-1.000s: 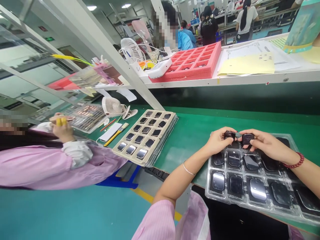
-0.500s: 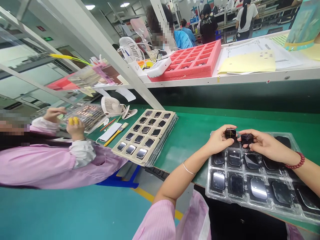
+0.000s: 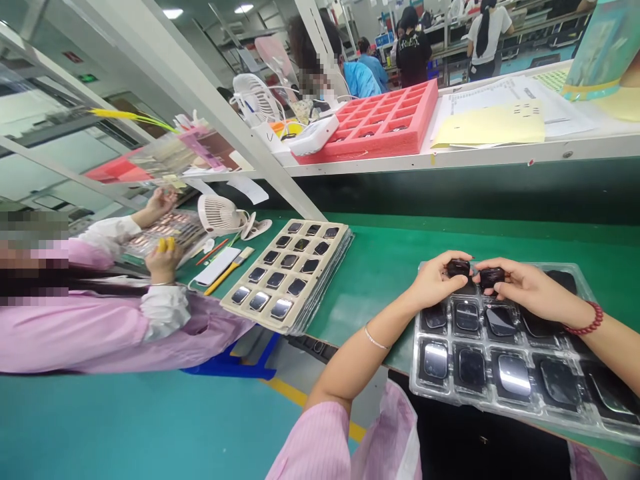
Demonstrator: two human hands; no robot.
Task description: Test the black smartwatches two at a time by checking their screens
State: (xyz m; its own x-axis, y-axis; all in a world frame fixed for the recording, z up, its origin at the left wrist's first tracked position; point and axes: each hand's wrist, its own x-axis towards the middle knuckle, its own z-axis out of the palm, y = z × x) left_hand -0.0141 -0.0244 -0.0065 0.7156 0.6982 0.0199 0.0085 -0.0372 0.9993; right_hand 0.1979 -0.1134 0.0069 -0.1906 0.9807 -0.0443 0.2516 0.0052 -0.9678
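Note:
My left hand [image 3: 441,280] pinches a small dark smartwatch body [image 3: 459,268] between thumb and fingers. Close beside it, my right hand [image 3: 520,283] grips a second dark smartwatch body [image 3: 491,277]. Both are held over the far row of a clear plastic tray [image 3: 453,398]. Dark, glossy watch pieces, such as one near piece [image 3: 513,375], sit in the tray's compartments. My hands and wrists cover part of the upper rows.
To the left stands a stack of beige trays [image 3: 240,308] with square watch pieces. A brush [image 3: 227,273], a white fan [image 3: 217,213] and a co-worker's hand [image 3: 165,261] are beyond it. A shelf [image 3: 480,159] bearing a red foam tray [image 3: 425,127] crosses above the green table [image 3: 380,267].
Both watch bodies have tilted in my fingers; their lit screen marks no longer show. My hands stay over the same tray spot. The co-worker's hands at left have shifted.

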